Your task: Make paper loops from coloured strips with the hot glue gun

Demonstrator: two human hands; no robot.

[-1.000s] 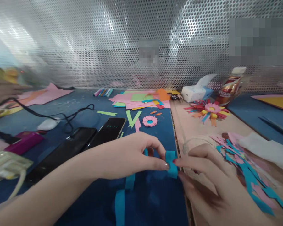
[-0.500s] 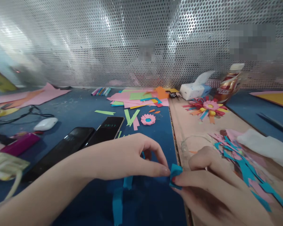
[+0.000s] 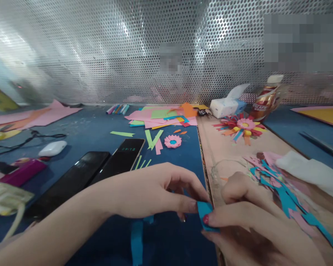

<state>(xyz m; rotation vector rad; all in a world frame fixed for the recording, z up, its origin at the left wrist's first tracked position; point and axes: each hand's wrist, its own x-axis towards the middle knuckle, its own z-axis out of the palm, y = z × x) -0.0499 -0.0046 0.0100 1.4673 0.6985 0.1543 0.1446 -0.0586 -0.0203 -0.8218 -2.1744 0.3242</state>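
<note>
A small folded piece of blue paper [image 3: 204, 213] is pinched between the thumb and fingers of my right hand [image 3: 255, 221], at the edge of a cardboard sheet. My left hand [image 3: 161, 192] reaches in from the left, its thumb and curled fingers closed on the upper left edge of the same blue paper. Below my left hand a blue paper strip [image 3: 137, 242] lies on the blue table, partly covered by the hand. Ahead of it rests a pink paper flower ring [image 3: 172, 141] with a blue centre.
Two phones [image 3: 72, 181] lie left of my arm. Green strips [image 3: 152, 139] and a paper stack [image 3: 144, 117] are ahead. On the cardboard [image 3: 219, 147] are a layered paper flower [image 3: 244, 127] and scraps [image 3: 285, 195]; a tissue box [image 3: 227, 107] and bottle [image 3: 266, 98] stand behind.
My left fingers have shifted right and closer around the blue paper. The blue paper has tilted and moved slightly down in my right hand's pinch.
</note>
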